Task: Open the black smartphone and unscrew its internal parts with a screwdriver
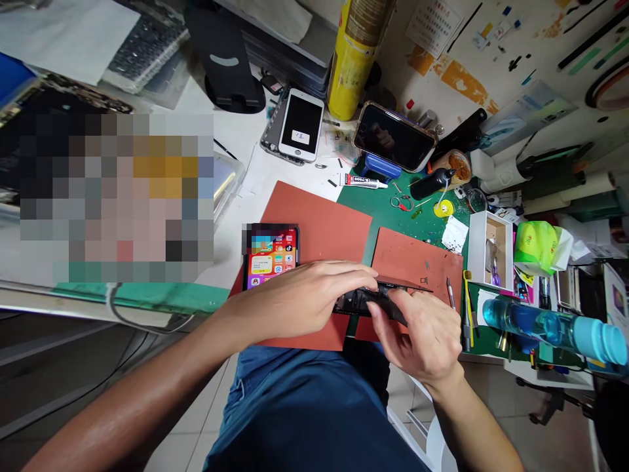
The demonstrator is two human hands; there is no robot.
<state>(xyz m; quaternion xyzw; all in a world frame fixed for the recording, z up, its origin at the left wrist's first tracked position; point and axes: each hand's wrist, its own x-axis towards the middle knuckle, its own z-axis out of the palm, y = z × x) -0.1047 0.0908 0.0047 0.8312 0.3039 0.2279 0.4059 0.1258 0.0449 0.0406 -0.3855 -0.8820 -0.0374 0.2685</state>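
Object: an opened dark device (361,303), slim in profile, with black, uneven parts exposed inside; a thin flat panel (411,286) shows nearly edge-on along its far side. Finer detail is covered by the fingers. Location: over the reddish-brown mats (322,219) at the near edge of the tabletop (383,213), right of a lit phone (278,263). Grip: left hand (312,292) and right hand (427,328) both grasp the device.

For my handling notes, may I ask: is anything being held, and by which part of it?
A dark device is held: the left hand over its left end, the right hand at its right end.
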